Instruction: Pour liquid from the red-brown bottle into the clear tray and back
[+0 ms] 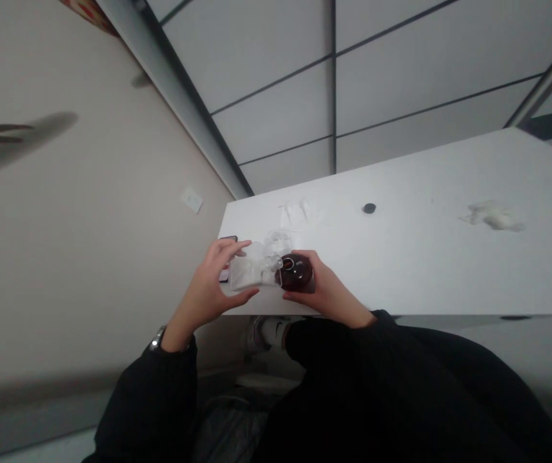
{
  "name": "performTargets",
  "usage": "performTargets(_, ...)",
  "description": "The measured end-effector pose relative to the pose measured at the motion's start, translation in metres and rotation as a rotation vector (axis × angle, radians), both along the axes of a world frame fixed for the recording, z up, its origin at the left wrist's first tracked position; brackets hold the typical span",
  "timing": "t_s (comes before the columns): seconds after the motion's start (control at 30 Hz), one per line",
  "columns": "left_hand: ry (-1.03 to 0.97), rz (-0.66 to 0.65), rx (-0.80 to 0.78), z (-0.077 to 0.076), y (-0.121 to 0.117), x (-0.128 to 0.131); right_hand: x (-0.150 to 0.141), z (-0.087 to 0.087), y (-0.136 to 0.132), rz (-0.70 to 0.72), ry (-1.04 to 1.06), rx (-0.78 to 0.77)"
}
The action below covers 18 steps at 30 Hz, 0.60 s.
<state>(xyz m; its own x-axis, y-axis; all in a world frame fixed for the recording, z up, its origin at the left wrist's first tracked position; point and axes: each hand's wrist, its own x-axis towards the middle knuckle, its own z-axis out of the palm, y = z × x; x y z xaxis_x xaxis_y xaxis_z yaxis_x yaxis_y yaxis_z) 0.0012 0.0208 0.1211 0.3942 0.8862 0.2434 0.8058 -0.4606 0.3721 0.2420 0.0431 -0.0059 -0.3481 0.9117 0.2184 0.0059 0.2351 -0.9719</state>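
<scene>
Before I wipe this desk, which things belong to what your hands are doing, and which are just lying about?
Being handled: dark red bottle in the right hand; clear plastic wrapping in the left hand.
Lying about: dark phone, black round disc, white film, crumpled white tissue.

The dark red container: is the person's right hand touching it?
Touching: the head view shows the right hand curled against the near side of the dark red container.
</scene>
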Motion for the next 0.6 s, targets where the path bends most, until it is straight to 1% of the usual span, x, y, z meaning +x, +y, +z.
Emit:
performTargets(0.1, -0.131, 0.063, 0.000, -0.003, 0.000, 0.003, 0.003, 0.004, 0.001, -0.023, -0.047, 0.033)
performTargets(0.2, -0.225, 0.092, 0.015, -0.001, 0.011, 0.013, 0.009, 0.009, 0.002, -0.042, -0.085, 0.039)
performTargets(0.3, -0.170, 0.094, 0.072, 0.004, 0.031, 0.031, 0.019, 0.014, 0.001, -0.045, -0.124, 0.050)
performTargets(0.4, -0.158, 0.065, 0.052, 0.003, 0.057, 0.050, 0.033, 0.014, -0.001, -0.073, -0.113, 0.059)
performTargets(0.5, -0.147, 0.025, -0.041, -0.005, 0.082, 0.066, 0.049, 0.011, -0.002, -0.109, -0.086, 0.054)
performTargets(0.6, 0.016, -0.016, -0.108, -0.019, 0.103, 0.076, 0.065, 0.006, -0.003, -0.168, -0.078, 0.062)
